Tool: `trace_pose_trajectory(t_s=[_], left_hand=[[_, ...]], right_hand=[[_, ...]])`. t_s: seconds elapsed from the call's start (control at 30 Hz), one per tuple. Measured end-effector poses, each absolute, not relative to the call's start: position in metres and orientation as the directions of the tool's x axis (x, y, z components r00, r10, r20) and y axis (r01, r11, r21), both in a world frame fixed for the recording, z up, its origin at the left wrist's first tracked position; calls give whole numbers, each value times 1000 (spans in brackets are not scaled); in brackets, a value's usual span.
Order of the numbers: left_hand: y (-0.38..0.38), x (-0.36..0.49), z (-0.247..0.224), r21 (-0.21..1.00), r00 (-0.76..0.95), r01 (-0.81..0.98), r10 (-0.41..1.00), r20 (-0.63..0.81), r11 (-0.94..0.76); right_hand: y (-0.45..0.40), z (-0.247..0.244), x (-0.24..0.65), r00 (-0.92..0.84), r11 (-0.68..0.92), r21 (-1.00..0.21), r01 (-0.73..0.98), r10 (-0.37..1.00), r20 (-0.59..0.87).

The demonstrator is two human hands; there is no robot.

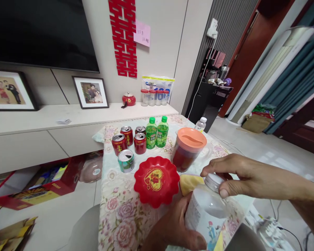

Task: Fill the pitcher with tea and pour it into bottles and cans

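Observation:
A large clear bottle [205,212] with a printed label and a whitish cap [214,181] is at the lower right of the view. My left hand [172,223] is wrapped round the bottle's body from the left. The fingers of my right hand [235,174] close round the cap from above. Just left of the bottle, a yellow cloth [190,184] lies beside a red scalloped dish [156,182]. Behind the cloth stands a tub with an orange lid [191,139] and dark red contents.
Several red cans [119,144], a green-and-silver can [126,160] and two green bottles [151,134] stand at the back left of the flowered tablecloth [120,216]. A white-capped bottle [201,124] is behind the tub. A cabinet [49,120] holds framed photos [91,92] and jars [155,98].

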State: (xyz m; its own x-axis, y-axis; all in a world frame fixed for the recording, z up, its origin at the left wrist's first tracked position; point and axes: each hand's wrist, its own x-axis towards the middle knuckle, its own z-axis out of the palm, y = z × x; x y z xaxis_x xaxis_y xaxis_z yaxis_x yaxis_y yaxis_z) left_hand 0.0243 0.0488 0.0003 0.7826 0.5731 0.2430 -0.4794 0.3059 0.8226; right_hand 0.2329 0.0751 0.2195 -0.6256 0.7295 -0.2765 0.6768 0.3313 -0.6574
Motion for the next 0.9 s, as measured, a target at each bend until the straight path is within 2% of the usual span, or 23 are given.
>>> trace_pose_trajectory(t_s=[0.17, 0.27, 0.37, 0.47, 0.57, 0.7, 0.8, 0.83, 0.9], left_hand=[[51, 10, 8, 838, 827, -420, 526, 196, 349], [49, 6, 6, 829, 824, -410, 544, 157, 381], [47, 5, -5, 775, 781, -449, 616, 100, 444], [48, 3, -17, 742, 660, -520, 750, 35, 423], [50, 2, -15, 720, 425, -625, 905, -13, 303], [57, 1, 4, 725, 149, -680, 989, -8, 109], [66, 0, 9, 833, -10, -553, 1000, 8, -12], [69, -1, 8, 876, -78, -479, 997, 19, -54], [77, -3, 2, 948, -231, -291, 971, 61, -129]], right_hand=[[72, 233, 234, -718, 418, -690, 592, 662, -214], [69, 238, 240, -704, 439, -694, 571, 696, -139], [64, 234, 251, -568, 402, -728, 556, 823, 22], [56, 209, 268, -320, 292, -823, 487, 937, 142], [46, 161, 290, -125, 66, -911, 407, 992, 16], [27, 73, 316, 121, -163, -923, 348, 984, -128], [13, 9, 325, 185, -228, -950, 214, 964, -190], [10, -8, 325, 205, -245, -956, 162, 956, -210], [4, -36, 325, 210, -251, -955, 160, 954, -216]])
